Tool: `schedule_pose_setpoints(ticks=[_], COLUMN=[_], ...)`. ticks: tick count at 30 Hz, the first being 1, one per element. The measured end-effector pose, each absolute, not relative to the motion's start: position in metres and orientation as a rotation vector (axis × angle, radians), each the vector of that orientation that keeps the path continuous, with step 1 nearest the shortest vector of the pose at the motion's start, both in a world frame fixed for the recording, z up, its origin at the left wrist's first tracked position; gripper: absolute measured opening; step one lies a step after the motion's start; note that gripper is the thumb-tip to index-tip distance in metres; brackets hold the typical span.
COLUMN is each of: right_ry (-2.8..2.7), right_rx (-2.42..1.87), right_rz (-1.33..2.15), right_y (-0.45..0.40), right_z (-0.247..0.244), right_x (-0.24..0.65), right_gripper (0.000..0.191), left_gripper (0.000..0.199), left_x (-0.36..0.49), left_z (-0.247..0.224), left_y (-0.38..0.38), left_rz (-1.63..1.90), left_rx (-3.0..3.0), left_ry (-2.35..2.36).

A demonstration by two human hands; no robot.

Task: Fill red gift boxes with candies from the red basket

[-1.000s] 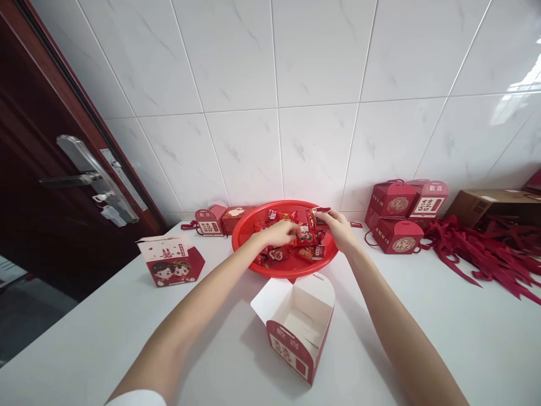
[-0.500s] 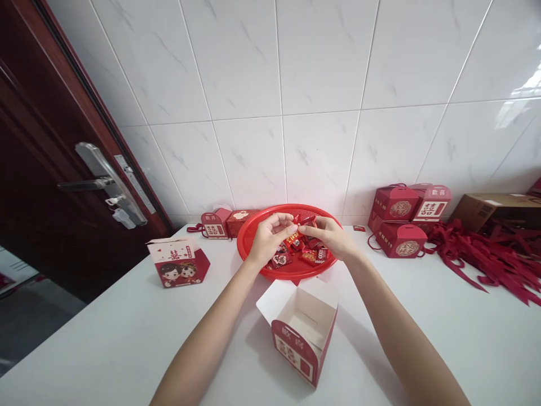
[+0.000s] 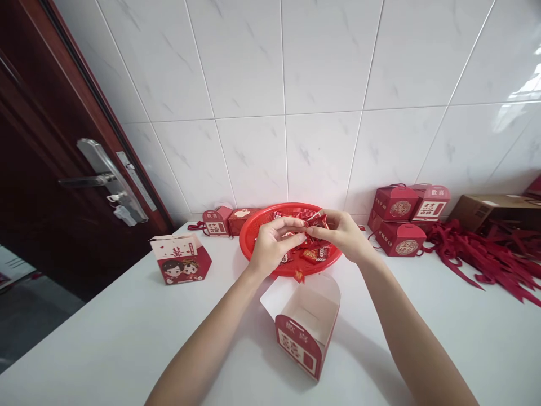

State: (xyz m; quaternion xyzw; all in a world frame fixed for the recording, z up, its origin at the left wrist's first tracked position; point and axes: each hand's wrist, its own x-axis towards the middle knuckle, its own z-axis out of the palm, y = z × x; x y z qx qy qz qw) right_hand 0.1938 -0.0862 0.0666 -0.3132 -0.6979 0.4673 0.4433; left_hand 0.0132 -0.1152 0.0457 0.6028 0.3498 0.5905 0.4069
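My left hand and my right hand meet above a red plastic basket of wrapped candies. Between the thumb and fingers of my right hand is a red wrapped candy. The left fingers are bent inward with their tips close to the right ones; what they pinch is hidden among the red wrappers. A small red-and-yellow packet shows at the basket's near rim. In front of the basket, between my forearms, an open red-and-white gift box stands with its flaps up, its white inside visible.
Another red box with cartoon figures stands at the left. Small boxes sit by the wall, and several closed boxes are stacked at the right. Beside them lie red ribbons and a cardboard carton. A door is at far left.
Both hands have come slightly lower over the basket, and the left fingers reach further across. The red-and-yellow packet at the near rim now shows more clearly. The view has shifted slightly.
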Motion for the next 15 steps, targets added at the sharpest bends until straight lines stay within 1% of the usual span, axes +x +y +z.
schedule_pose_setpoints(ticks=[3,7,10,13,15], right_ry=[-1.777,-1.771,-1.760,-1.758,-1.770], right_rx=[-0.881,-0.924,-0.903,-0.862,-0.848], right_rz=[1.012,0.939,0.962,1.043,1.095], right_y=[-0.086,-0.084,-0.083,-0.085,-0.087], right_z=[0.065,0.062,0.063,0.065,0.067], right_x=[0.195,0.198,0.201,0.204,0.206], right_gripper=[0.023,0.020,0.024,0.027,0.029], left_gripper=[0.023,0.015,0.014,0.018,0.019], left_x=[0.009,-0.001,-0.003,-0.001,-0.002], left_z=[0.045,0.049,0.055,0.062,0.068], left_y=[-0.112,-0.117,-0.130,-0.142,-0.149], left_rz=[1.385,1.060,0.729,0.362,0.250], left_rx=[1.643,1.887,2.069,2.200,2.275], left_ry=[0.968,1.032,0.928,0.867,0.929])
